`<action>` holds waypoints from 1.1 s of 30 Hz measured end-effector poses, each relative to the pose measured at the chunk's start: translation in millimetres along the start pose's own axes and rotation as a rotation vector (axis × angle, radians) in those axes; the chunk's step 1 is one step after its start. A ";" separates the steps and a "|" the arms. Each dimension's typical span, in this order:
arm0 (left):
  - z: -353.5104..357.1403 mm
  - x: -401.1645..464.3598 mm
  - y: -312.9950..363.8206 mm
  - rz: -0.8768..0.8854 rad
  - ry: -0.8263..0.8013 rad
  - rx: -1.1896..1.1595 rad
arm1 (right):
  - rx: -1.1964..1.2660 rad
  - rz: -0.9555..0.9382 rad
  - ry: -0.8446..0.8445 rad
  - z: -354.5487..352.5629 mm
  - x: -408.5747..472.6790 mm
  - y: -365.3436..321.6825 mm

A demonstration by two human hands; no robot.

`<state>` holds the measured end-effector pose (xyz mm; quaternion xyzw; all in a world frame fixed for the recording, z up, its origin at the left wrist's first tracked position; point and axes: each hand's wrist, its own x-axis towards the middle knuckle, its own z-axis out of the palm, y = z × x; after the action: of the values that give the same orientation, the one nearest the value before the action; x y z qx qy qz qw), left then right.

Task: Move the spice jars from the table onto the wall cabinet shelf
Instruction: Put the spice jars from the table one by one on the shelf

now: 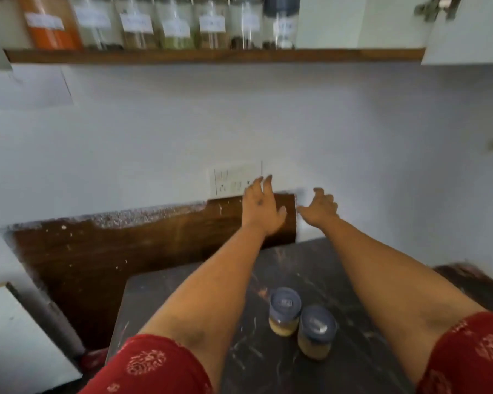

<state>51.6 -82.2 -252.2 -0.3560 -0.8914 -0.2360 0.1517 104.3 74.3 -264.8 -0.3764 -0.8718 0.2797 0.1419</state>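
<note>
Dark table (353, 294) bears two spice jars (284, 311) between outstretched arms, both hands (261, 206) empty, fingers spread.

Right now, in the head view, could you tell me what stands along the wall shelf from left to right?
Orange jar → five clear labelled jars, the third holding green contents → dark-lidded jar → bare shelf.

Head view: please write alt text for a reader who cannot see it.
Two spice jars with grey lids stand side by side on the dark table, between a person's outstretched forearms. The left hand and right hand are open, empty and raised toward the wall. Above, a wooden shelf already holds a row of labelled jars.
</note>
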 end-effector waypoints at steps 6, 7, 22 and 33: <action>77.7 -118.1 -30.8 0.063 -0.317 -0.041 | -0.177 0.156 -0.234 72.6 -70.7 79.0; 84.6 -132.7 -39.4 0.027 -0.364 -0.061 | -0.178 0.181 -0.252 78.8 -82.4 88.3; 114.9 -187.3 -49.4 -0.275 -0.518 -0.553 | 0.016 0.413 -0.186 80.5 -137.5 139.2; 77.3 -134.9 -17.7 -1.009 -0.802 -1.894 | 1.129 0.412 -0.429 30.0 -120.2 76.8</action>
<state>125.7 -128.6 -382.0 0.0214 -0.3812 -0.7161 -0.5843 216.1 17.5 -339.0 -0.3394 -0.5087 0.7868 0.0841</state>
